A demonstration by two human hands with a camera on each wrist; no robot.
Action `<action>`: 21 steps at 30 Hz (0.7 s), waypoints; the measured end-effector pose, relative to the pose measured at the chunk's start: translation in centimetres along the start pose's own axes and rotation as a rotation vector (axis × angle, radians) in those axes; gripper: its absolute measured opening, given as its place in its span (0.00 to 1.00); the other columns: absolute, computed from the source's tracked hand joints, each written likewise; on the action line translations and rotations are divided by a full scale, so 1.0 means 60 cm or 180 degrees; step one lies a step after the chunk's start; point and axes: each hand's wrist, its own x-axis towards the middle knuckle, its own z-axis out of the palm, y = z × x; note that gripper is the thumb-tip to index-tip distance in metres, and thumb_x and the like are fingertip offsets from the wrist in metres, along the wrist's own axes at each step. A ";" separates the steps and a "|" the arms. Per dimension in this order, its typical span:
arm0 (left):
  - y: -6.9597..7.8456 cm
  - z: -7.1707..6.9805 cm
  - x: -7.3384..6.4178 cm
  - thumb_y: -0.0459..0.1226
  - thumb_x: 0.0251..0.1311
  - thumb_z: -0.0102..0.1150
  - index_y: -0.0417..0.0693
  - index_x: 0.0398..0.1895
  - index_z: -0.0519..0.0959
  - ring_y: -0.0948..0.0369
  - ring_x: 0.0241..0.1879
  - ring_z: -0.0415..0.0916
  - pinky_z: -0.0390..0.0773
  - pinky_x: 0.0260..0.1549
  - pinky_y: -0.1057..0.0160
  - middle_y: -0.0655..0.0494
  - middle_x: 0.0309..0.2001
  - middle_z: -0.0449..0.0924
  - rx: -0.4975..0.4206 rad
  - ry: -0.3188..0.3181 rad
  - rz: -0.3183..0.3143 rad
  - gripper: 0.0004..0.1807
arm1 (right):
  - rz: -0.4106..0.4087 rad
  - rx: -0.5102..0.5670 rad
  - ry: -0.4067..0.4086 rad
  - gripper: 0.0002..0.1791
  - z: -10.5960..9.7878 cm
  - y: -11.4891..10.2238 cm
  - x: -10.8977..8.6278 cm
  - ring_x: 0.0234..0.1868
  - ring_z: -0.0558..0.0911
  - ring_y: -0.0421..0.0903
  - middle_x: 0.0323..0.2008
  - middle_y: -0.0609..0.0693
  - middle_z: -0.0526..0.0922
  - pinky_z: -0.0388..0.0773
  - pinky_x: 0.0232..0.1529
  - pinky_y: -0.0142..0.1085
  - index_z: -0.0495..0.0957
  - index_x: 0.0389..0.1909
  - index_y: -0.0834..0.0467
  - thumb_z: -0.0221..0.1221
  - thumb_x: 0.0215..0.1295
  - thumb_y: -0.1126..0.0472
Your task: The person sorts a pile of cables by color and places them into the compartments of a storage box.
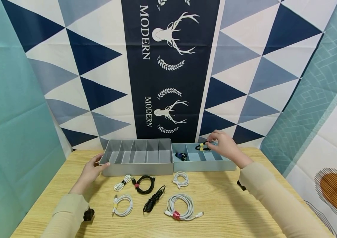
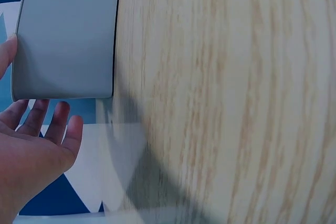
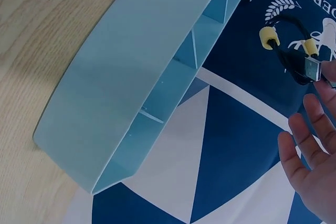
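Note:
My right hand pinches a coiled black USB cable with yellow ties by its metal plug. The cable hangs over the light blue divided box, whose left compartment holds a dark cable bundle with a blue tie. At the left end of the grey divided box, my left hand rests with its thumb on the rim near the front corner. Its other fingers lie loosely along the end wall in the left wrist view.
On the wooden table before the boxes lie coiled cables: a small white one, a black one with a red tie, several white coils and a folded black cable. A patterned cloth hangs behind.

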 end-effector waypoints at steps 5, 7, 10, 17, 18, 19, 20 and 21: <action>-0.002 0.001 0.001 0.56 0.59 0.56 0.45 0.74 0.48 0.41 0.67 0.55 0.65 0.60 0.44 0.37 0.71 0.51 -0.0001 0.0020 0.0037 0.47 | 0.0028 0.0020 0.0025 0.05 0.005 -0.001 0.008 0.38 0.77 0.49 0.34 0.51 0.78 0.76 0.40 0.46 0.81 0.31 0.56 0.64 0.58 0.58; -0.003 0.002 0.002 0.56 0.60 0.57 0.45 0.74 0.48 0.41 0.67 0.55 0.65 0.60 0.45 0.37 0.71 0.51 -0.0017 0.0023 0.0050 0.47 | 0.0049 0.0036 0.0027 0.05 0.007 0.001 0.011 0.38 0.77 0.50 0.35 0.51 0.78 0.76 0.41 0.46 0.81 0.31 0.56 0.64 0.58 0.58; -0.004 0.003 0.003 0.55 0.60 0.57 0.45 0.74 0.49 0.40 0.66 0.56 0.66 0.59 0.45 0.36 0.70 0.51 -0.0043 0.0023 0.0067 0.46 | 0.0082 0.0058 0.0032 0.06 0.011 0.004 0.015 0.39 0.77 0.51 0.35 0.52 0.78 0.76 0.42 0.46 0.81 0.31 0.57 0.63 0.58 0.58; -0.005 0.003 0.003 0.49 0.63 0.56 0.44 0.74 0.49 0.39 0.66 0.57 0.66 0.59 0.44 0.35 0.70 0.51 -0.0047 0.0043 0.0084 0.42 | 0.0133 0.0126 0.0083 0.07 0.025 0.009 0.024 0.39 0.77 0.50 0.35 0.52 0.79 0.77 0.43 0.46 0.82 0.33 0.59 0.64 0.58 0.59; -0.005 0.003 0.003 0.49 0.63 0.56 0.44 0.74 0.49 0.39 0.66 0.57 0.66 0.59 0.44 0.35 0.70 0.51 -0.0049 0.0041 0.0084 0.42 | 0.0144 0.0132 0.0086 0.07 0.027 0.010 0.025 0.39 0.77 0.50 0.35 0.52 0.79 0.77 0.43 0.46 0.82 0.33 0.59 0.64 0.57 0.59; -0.005 0.003 0.002 0.49 0.63 0.56 0.44 0.74 0.49 0.39 0.66 0.57 0.66 0.59 0.44 0.35 0.70 0.51 -0.0059 0.0043 0.0083 0.42 | 0.0157 0.0144 0.0090 0.07 0.030 0.012 0.026 0.39 0.77 0.50 0.34 0.52 0.79 0.77 0.43 0.46 0.82 0.33 0.59 0.64 0.57 0.59; -0.005 0.003 0.002 0.49 0.63 0.56 0.44 0.74 0.49 0.39 0.66 0.57 0.66 0.59 0.44 0.35 0.70 0.51 -0.0061 0.0043 0.0083 0.42 | 0.0166 0.0155 0.0097 0.07 0.032 0.013 0.027 0.39 0.77 0.50 0.34 0.51 0.79 0.77 0.43 0.46 0.82 0.33 0.59 0.64 0.57 0.59; -0.005 0.002 0.002 0.50 0.63 0.56 0.45 0.74 0.49 0.39 0.66 0.57 0.66 0.59 0.44 0.36 0.70 0.51 -0.0062 0.0042 0.0080 0.43 | 0.0163 0.0162 0.0104 0.07 0.035 0.014 0.028 0.39 0.77 0.51 0.34 0.52 0.79 0.77 0.43 0.46 0.82 0.33 0.59 0.64 0.57 0.60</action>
